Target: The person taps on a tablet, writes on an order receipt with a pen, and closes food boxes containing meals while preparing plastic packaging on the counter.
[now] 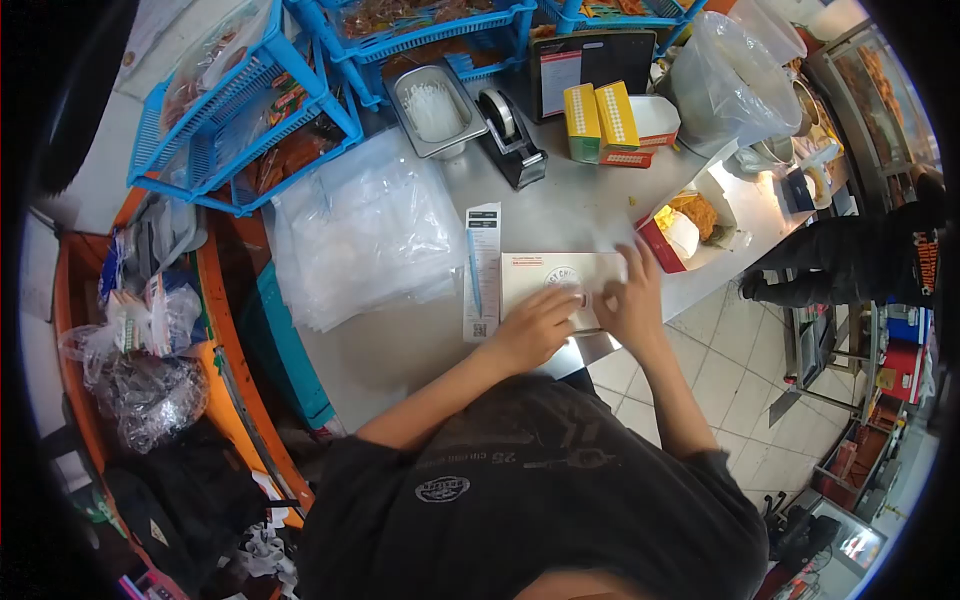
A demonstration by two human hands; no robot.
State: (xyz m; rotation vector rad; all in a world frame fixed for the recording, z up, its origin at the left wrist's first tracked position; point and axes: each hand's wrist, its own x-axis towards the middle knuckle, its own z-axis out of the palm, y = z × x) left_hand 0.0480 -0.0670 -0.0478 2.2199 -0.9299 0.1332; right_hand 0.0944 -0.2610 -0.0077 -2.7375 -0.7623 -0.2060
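On the metal counter lies a closed white box (525,280) with printing on its lid. My left hand (541,322) rests on the front part of this lid, its fingers bent close together. Over the box's right side is my right hand (634,300), thumb and fingers curled towards each other; whether anything small is between them is too blurred to tell. Just left of the box, a printed paper slip (482,240) lies flat with a light blue pen (474,272) on it.
Clear plastic bags (365,235) lie left. Behind are a tape dispenser (513,140), a metal tray (437,108), yellow-green boxes (600,120) and blue baskets (245,130). An open red box (685,225) holds food at right. A person (860,255) stands beyond the counter's right side.
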